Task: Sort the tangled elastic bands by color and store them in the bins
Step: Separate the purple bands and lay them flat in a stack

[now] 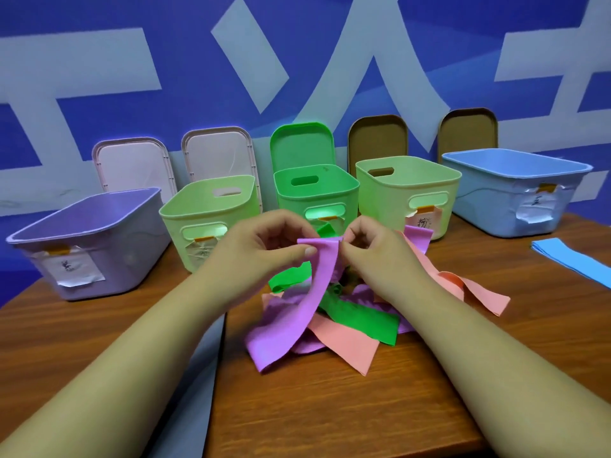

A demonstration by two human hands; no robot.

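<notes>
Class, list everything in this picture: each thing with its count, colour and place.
Lilac plastic bin: one, row's far left.
Bright green plastic bin: one, middle.
Pale green plastic bins: two, flanking it.
Blue plastic bin: one, far right.
Lids: five, two pink, one green, two brown, standing behind the bins.
Purple elastic band: one, held above the pile.
Tangled band pile: one, purple, green, pink, table centre.
Blue bands: count unclear, table's right edge.
Wooden table: one, brown.
Left hand, right hand: pinching the purple band.
</notes>
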